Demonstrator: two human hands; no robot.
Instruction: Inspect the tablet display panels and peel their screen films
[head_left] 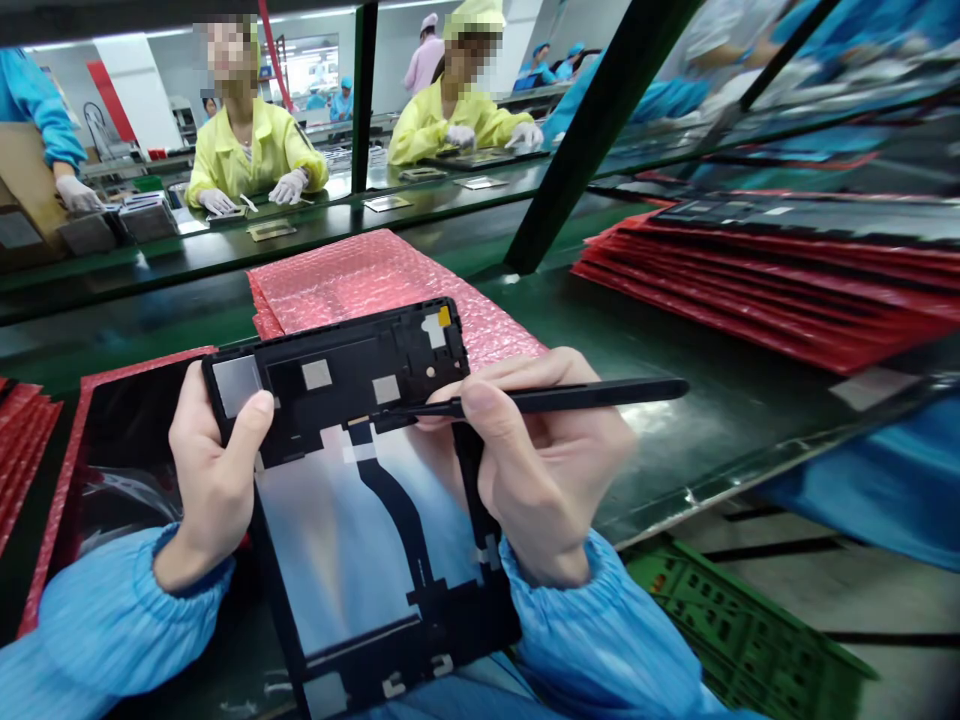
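My left hand (214,470) grips the upper left edge of a black tablet frame (360,520) with a silvery back panel, held upright and tilted toward me. My right hand (540,460) pinches a thin black stylus-like tool (570,397), its tip resting on the frame's upper middle near a small grey pad. Both wrists wear blue sleeves. The frame's lower end rests near my lap.
Pink bubble wrap (375,275) lies behind the frame on the green bench (675,350). Red-edged trays (765,280) are stacked at right, another red tray (112,440) at left. Two people in yellow coats (251,150) work across the line. A green crate (742,630) sits below right.
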